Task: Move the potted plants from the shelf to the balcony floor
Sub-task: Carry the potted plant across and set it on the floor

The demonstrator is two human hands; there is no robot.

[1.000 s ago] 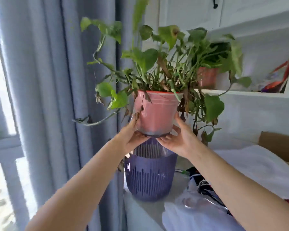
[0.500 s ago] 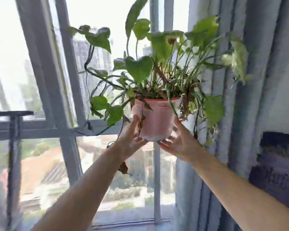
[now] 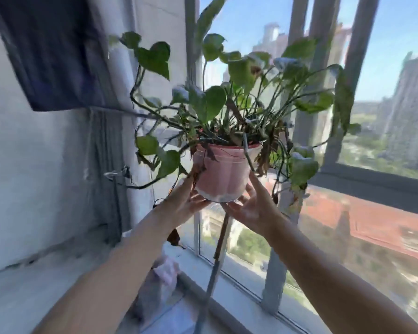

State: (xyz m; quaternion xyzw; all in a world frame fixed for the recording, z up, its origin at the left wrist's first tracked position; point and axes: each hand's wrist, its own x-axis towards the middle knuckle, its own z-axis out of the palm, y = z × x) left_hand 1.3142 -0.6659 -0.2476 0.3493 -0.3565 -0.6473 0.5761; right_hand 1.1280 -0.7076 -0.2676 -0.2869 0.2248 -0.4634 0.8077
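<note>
A pink plastic pot with a trailing green plant is held up in mid-air in front of me. My left hand cups its lower left side and my right hand cups its lower right side and base. Long vines with heart-shaped leaves hang out to both sides, and some brown dead leaves droop over the rim. The shelf is out of view.
A tall window with grey frames fills the right, looking out over the city. A white wall with a dark cloth hanging on it stands on the left. A pole and a plastic bag stand by the sill below.
The view has swung left from the shelf and curtain to the balcony corner. Both hands kept hold of the pot and carried it along at the same height.
</note>
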